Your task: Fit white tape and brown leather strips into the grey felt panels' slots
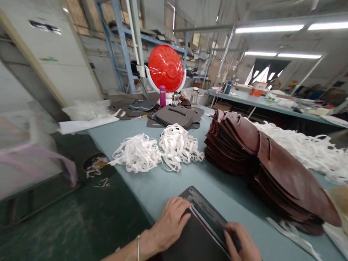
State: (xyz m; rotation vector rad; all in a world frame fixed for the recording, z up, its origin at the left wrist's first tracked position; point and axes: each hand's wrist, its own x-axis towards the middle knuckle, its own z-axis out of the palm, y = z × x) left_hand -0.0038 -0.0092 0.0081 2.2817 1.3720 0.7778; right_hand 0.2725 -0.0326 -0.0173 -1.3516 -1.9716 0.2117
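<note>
At the near edge of the table lies a dark grey leather-like panel (197,237), with a blackish strip (208,208) along its far side. Between the two runs a thin white and reddish line. My left hand (172,221), with a bracelet at the wrist, rests on the panel's upper corner, fingers laid along the edge and thumb apart. Lower right, my right hand (240,242) has its fingers curled round the strip side of the panel; its fingertips are partly hidden. Beyond the hands sit two heaps of white strips, the left heap (140,154) and the right heap (178,146).
A tall stack of brown leather pieces (285,163) stands to the right, with more white strips (307,148) behind. Grey cut pieces (174,115), a purple bottle (162,96) and a red round heater-like device (166,69) are at the far end. The table's left edge drops to green floor.
</note>
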